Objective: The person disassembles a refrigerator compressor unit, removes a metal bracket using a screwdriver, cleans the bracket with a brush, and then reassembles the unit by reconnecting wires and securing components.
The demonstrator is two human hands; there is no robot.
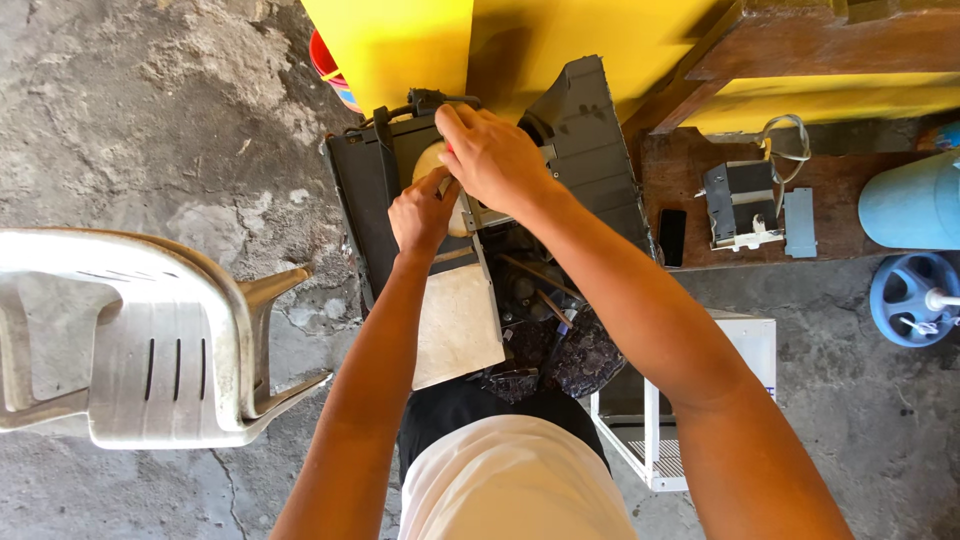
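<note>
While left hand (422,215) pinches the pale disc (432,165) and right hand (492,155) clamps the black unit (585,150), keep disc square, steady pressure, no twisting.

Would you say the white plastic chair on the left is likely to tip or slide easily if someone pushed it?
Probably yes. The chair looks like thin moulded plastic with slots, so likely light for its size. Its legs rest on rough concrete floor, so it may catch and tip rather than glide.
</note>
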